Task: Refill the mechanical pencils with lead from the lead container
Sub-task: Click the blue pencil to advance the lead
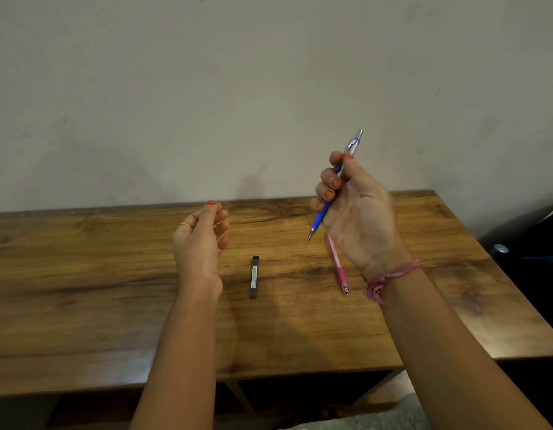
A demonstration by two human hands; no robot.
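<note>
A wooden table (pixel 83 274) sits against a plain wall. My right hand (pixel 359 218) is raised above it, fingers curled around a blue pencil (pixel 323 212), tip down. My left hand (pixel 200 240) hovers, loosely spread, holding nothing. On the table, between my arms, lie a pink pencil (pixel 339 265) and a dark lead container (pixel 254 277).

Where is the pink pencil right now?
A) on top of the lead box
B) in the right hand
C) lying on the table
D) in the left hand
C: the pink pencil lies flat on the table, partly behind the right hand, which holds the blue pencil instead.
</note>
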